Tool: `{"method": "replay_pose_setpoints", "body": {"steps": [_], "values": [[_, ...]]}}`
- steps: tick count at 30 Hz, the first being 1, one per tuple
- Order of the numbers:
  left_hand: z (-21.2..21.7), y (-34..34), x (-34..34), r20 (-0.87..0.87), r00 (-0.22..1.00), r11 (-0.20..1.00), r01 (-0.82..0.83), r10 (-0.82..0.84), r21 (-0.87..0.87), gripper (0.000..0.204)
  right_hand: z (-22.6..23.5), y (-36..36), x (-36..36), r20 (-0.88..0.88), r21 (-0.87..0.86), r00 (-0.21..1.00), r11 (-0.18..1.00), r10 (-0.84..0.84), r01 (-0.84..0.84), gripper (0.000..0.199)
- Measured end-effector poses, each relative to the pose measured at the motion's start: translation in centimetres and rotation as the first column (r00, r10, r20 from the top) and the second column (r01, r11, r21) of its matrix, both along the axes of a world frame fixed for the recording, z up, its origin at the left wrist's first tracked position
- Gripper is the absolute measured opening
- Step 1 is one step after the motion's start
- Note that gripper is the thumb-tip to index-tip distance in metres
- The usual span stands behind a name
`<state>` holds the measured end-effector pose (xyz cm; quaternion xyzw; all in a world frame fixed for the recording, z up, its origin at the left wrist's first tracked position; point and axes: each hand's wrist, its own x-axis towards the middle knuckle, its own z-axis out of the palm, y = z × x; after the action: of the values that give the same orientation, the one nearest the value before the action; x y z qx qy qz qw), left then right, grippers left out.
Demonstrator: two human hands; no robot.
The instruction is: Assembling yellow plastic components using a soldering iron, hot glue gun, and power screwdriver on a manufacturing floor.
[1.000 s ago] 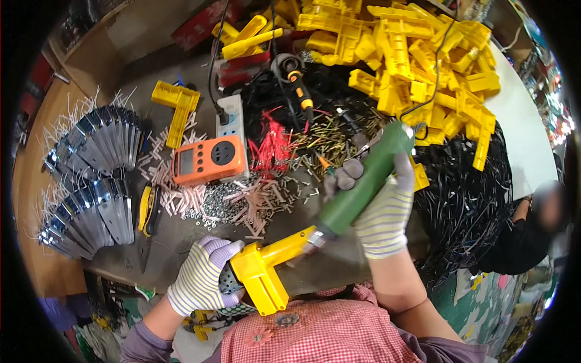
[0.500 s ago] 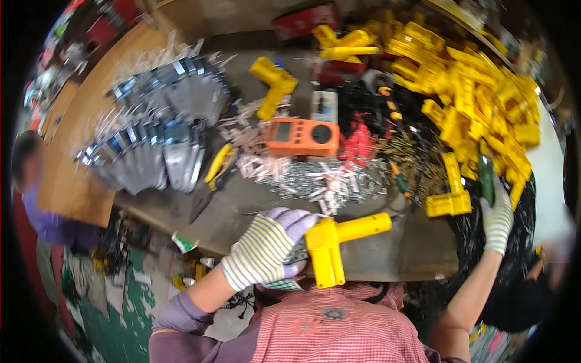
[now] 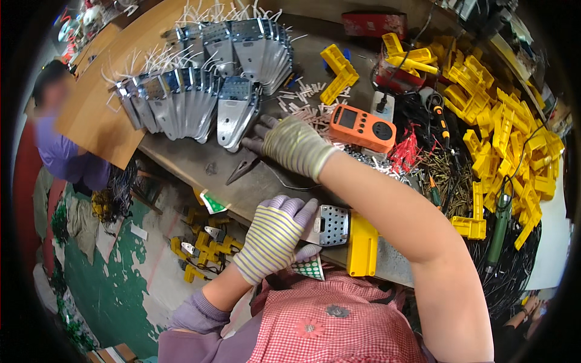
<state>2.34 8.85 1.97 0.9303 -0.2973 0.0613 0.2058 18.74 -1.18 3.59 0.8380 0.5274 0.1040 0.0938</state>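
Observation:
My left hand (image 3: 272,239), in a striped glove, is closed round a grey metal plate with a perforated shiny end (image 3: 331,226). That end meets a yellow plastic housing (image 3: 363,245), partly hidden behind my right forearm. Across the bench, my gloved right hand (image 3: 296,146) curls over the handles of dark-jawed pliers (image 3: 241,172); its palm covers the handles. Close by its fingertips stand stacked metal plates (image 3: 237,115) with white wires. A green powered screwdriver (image 3: 498,233) hangs at the right, touched by neither hand.
An orange multimeter (image 3: 363,128) lies beyond my right forearm, among pale sleeves and red bits. Yellow housings (image 3: 502,133) are heaped at the right, near brass-coloured screws (image 3: 455,162). A person (image 3: 60,127) is at the far left. Yellow parts (image 3: 209,248) lie below the bench.
My right hand has let go of the green screwdriver and crossed left to the pliers. My left hand still holds the plate with the yellow housing. The whole view has turned.

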Motion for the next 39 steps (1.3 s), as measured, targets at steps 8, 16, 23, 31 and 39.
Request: {"method": "replay_pose_setpoints", "body": {"steps": [8,16,23,31,39], "values": [[-0.2,-2.5,-2.0,0.035,0.996,0.989,-0.082,0.087,-0.122,0.056,6.0,-5.6,-2.8,-0.089,0.109,0.996,0.994,0.011,-0.001,0.056],[0.0,-5.3,-4.0,-0.274,0.952,0.961,-0.196,0.138,-0.197,0.032,12.0,-17.4,-20.1,-0.815,0.331,0.421,0.277,-0.398,0.902,0.082],[-0.3,-6.8,-4.4,-0.288,0.950,0.969,-0.177,0.122,-0.173,0.024,8.4,-16.5,-26.9,-0.432,0.393,0.688,0.565,-0.583,0.726,0.069],[0.4,-7.0,-5.0,-0.261,0.961,0.964,-0.155,0.096,-0.215,0.014,2.6,-15.5,-28.5,-0.694,0.188,0.309,0.250,-0.651,0.950,0.070],[0.5,-6.6,-5.0,-0.265,0.963,0.966,-0.109,0.045,-0.234,0.013,4.8,-14.5,-28.6,-0.364,0.286,0.519,0.437,-0.774,0.853,0.050]]}}
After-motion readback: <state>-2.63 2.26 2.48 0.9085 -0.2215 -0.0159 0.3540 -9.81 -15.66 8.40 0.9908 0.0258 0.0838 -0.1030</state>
